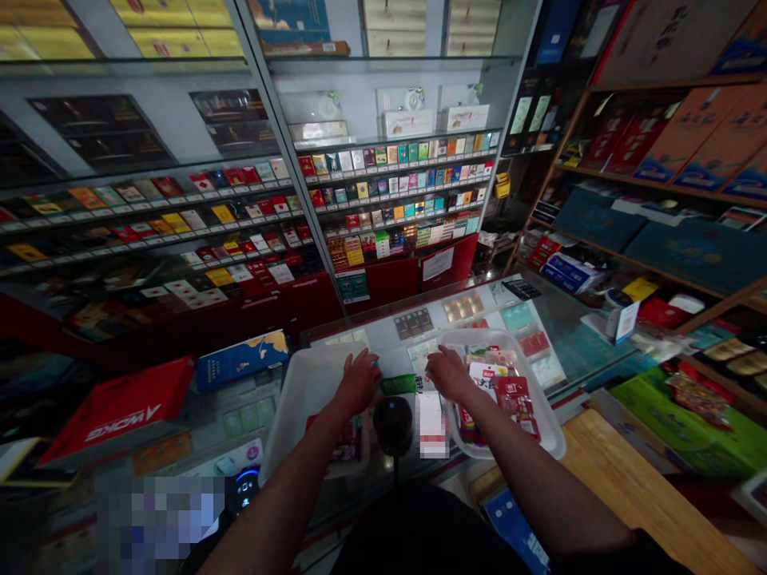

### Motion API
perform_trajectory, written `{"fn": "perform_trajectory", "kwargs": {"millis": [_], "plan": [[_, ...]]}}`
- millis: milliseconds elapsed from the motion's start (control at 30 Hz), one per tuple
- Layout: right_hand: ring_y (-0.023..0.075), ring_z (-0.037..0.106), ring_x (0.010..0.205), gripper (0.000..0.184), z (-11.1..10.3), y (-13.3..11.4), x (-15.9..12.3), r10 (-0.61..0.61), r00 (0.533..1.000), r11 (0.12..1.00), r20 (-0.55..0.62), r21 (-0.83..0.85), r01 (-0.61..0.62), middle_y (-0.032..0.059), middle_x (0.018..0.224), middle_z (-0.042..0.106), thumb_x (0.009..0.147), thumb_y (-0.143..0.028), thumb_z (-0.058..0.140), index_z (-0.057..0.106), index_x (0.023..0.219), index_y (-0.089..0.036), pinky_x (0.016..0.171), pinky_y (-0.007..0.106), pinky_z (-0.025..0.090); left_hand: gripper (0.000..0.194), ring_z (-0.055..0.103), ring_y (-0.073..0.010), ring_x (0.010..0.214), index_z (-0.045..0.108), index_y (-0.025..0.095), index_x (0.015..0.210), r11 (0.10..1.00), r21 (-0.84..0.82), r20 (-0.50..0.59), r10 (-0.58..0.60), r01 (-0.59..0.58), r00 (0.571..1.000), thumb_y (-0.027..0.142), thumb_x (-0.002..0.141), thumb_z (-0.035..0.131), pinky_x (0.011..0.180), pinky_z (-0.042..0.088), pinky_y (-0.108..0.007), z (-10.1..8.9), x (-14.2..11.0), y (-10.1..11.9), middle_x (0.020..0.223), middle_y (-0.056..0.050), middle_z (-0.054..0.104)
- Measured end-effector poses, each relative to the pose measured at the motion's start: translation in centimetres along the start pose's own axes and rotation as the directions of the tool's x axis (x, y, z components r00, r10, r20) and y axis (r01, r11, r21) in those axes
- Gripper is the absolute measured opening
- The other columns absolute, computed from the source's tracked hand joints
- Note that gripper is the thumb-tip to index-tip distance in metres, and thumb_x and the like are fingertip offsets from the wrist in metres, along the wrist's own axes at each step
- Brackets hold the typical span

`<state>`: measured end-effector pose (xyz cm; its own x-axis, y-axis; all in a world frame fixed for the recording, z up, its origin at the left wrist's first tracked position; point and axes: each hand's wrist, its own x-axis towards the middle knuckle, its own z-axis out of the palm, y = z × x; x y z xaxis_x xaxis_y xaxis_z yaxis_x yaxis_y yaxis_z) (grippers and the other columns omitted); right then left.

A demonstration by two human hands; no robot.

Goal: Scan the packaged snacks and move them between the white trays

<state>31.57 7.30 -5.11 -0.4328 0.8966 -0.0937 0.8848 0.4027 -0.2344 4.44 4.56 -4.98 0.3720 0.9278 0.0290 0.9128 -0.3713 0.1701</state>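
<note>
A small green packet (398, 384) spans the gap between my hands, just behind the black scanner-like device (392, 423). My left hand (361, 377), above the right side of the left white bin (286, 415), has its thumb side at the packet's left end and looks closed on it. Over the left rim of the right white bin (554, 435), my right hand (447, 372) has curled fingers close to the packet's other end; what they grip is hidden. Colourful packets, one dark red (518, 406), fill the right bin. Some packets (347, 441) lie low in the left bin, partly behind my forearm.
Both bins stand on a glass counter (575, 335) with flat packs under it. A red box (129, 407) and blue box (243, 361) lie left. A calculator (521, 287) is at the back. Shelves of small packs (395, 188) rise behind; a wooden surface (635, 487) is right.
</note>
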Motion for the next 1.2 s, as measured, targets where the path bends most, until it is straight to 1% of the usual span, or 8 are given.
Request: {"fn": "perform_trajectory", "kwargs": {"millis": [167, 367, 433, 533, 733, 900, 1067, 1200], "plan": [[0.0327, 0.044, 0.142, 0.026, -0.1, 0.1, -0.3, 0.028, 0.999, 1.000, -0.026, 0.000, -0.028, 0.0120, 0.123, 0.071, 0.098, -0.023, 0.052, 0.077, 0.103, -0.017, 0.119, 0.047, 0.025, 0.023, 0.040, -0.0336, 0.147, 0.076, 0.024, 0.090, 1.000, 0.008, -0.026, -0.007, 0.007, 1.000, 0.023, 0.094, 0.054, 0.120, 0.025, -0.066, -0.2, 0.1, 0.4, 0.143, -0.008, 0.061], [0.0300, 0.050, 0.137, 0.025, -1.0, 0.2, -0.9, 0.031, 0.998, 1.000, -0.059, 0.007, -0.031, 0.0125, 0.122, 0.072, 0.099, -0.023, 0.053, 0.077, 0.101, -0.018, 0.119, 0.044, 0.023, 0.022, 0.039, -0.0336, 0.148, 0.076, 0.022, 0.093, 1.000, -0.008, -0.053, 0.014, -0.015, 0.999, 0.020, 0.092, 0.054, 0.121, 0.025, -0.064, -0.9, 0.2, 0.9, 0.145, -0.010, 0.059], [0.0300, 0.048, 0.138, 0.024, -1.5, 0.4, -1.1, 0.047, 0.996, 0.999, -0.071, 0.016, -0.046, 0.0118, 0.123, 0.072, 0.098, -0.023, 0.054, 0.077, 0.099, -0.018, 0.119, 0.044, 0.024, 0.023, 0.038, -0.0326, 0.149, 0.075, 0.023, 0.094, 1.000, -0.023, -0.063, 0.007, -0.008, 0.998, 0.018, 0.091, 0.053, 0.122, 0.025, -0.063, -1.2, 0.4, 1.4, 0.146, -0.009, 0.059], [0.0280, 0.054, 0.131, 0.023, -2.3, 0.9, -1.6, 0.052, 0.994, 0.998, -0.098, 0.044, -0.048, 0.0102, 0.118, 0.072, 0.097, -0.021, 0.054, 0.076, 0.096, -0.018, 0.119, 0.044, 0.024, 0.025, 0.039, -0.0328, 0.148, 0.075, 0.022, 0.091, 1.000, -0.026, -0.081, -0.013, 0.011, 0.997, 0.020, 0.093, 0.051, 0.122, 0.024, -0.064, -1.9, 0.9, 2.5, 0.145, -0.010, 0.060], [0.0238, 0.060, 0.118, 0.024, -4.4, 3.0, -2.7, 0.063, 0.978, 0.996, -0.197, 0.067, -0.051, 0.0092, 0.111, 0.072, 0.097, -0.017, 0.052, 0.075, 0.096, -0.018, 0.121, 0.043, 0.023, 0.026, 0.040, -0.0334, 0.149, 0.074, 0.021, 0.084, 0.998, -0.067, -0.134, -0.011, 0.002, 0.991, 0.018, 0.093, 0.050, 0.123, 0.023, -0.064, -4.1, 2.0, 5.9, 0.146, -0.010, 0.059], [0.0253, 0.058, 0.125, 0.027, -5.4, 5.9, -3.8, 0.088, 0.947, 0.995, -0.309, 0.075, -0.068, 0.0089, 0.115, 0.073, 0.094, -0.012, 0.051, 0.077, 0.098, -0.019, 0.121, 0.043, 0.026, 0.021, 0.039, -0.0317, 0.149, 0.074, 0.020, 0.086, 0.993, -0.103, -0.194, 0.037, -0.058, 0.980, 0.017, 0.091, 0.054, 0.124, 0.022, -0.062, -5.2, 2.9, 9.3, 0.147, -0.011, 0.058], [0.0245, 0.059, 0.123, 0.029, -5.5, 9.4, -5.1, 0.120, 0.924, 0.991, -0.363, 0.093, -0.092, 0.0078, 0.113, 0.075, 0.090, -0.008, 0.053, 0.078, 0.095, -0.021, 0.120, 0.043, 0.029, 0.021, 0.040, -0.0323, 0.148, 0.073, 0.020, 0.082, 0.984, -0.117, -0.200, 0.110, -0.135, 0.974, 0.014, 0.090, 0.055, 0.123, 0.023, -0.064, -5.1, 3.7, 13.2, 0.146, -0.010, 0.059], [0.0232, 0.060, 0.123, 0.029, -5.0, 12.1, -6.0, 0.138, 0.914, 0.990, -0.381, 0.087, -0.113, 0.0086, 0.116, 0.074, 0.087, -0.007, 0.054, 0.078, 0.094, -0.022, 0.120, 0.044, 0.029, 0.018, 0.039, -0.0313, 0.149, 0.074, 0.020, 0.087, 0.967, -0.159, -0.205, 0.165, -0.199, 0.965, 0.018, 0.092, 0.056, 0.124, 0.021, -0.064, -4.0, 3.7, 16.7, 0.147, -0.009, 0.058]]}}
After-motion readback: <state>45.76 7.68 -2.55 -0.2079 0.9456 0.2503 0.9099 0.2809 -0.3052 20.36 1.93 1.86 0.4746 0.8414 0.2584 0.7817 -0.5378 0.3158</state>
